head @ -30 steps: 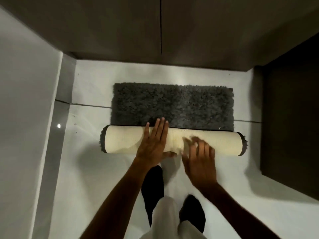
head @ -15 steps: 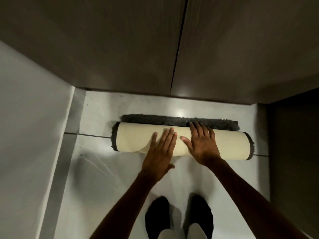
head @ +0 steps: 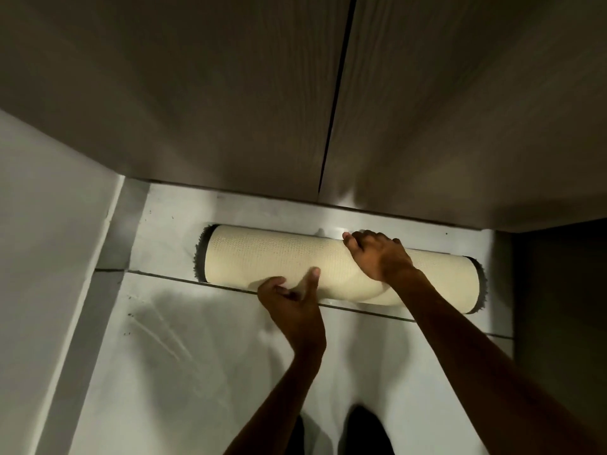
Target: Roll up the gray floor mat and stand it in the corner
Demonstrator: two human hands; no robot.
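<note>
The gray floor mat [head: 262, 257] lies on the white floor as a full roll, cream backing outward, with gray pile showing only at both ends. It lies crosswise, close to the dark doors. My right hand [head: 377, 254] is draped over the top of the roll right of its middle, fingers curled over the far side. My left hand [head: 292, 300] is at the roll's near underside, thumb up against the backing and fingers bent beneath it.
Two dark door panels [head: 230, 110] with a seam between them stand right behind the roll. A white wall [head: 42, 241] runs along the left, meeting the doors in a corner [head: 131, 185]. A dark panel [head: 558, 307] bounds the right. My feet [head: 364, 431] are below.
The flat strip of gray pile is gone; the mat has rolled up fully toward the doors. My right hand moved over the top, my left dropped to the near underside.
</note>
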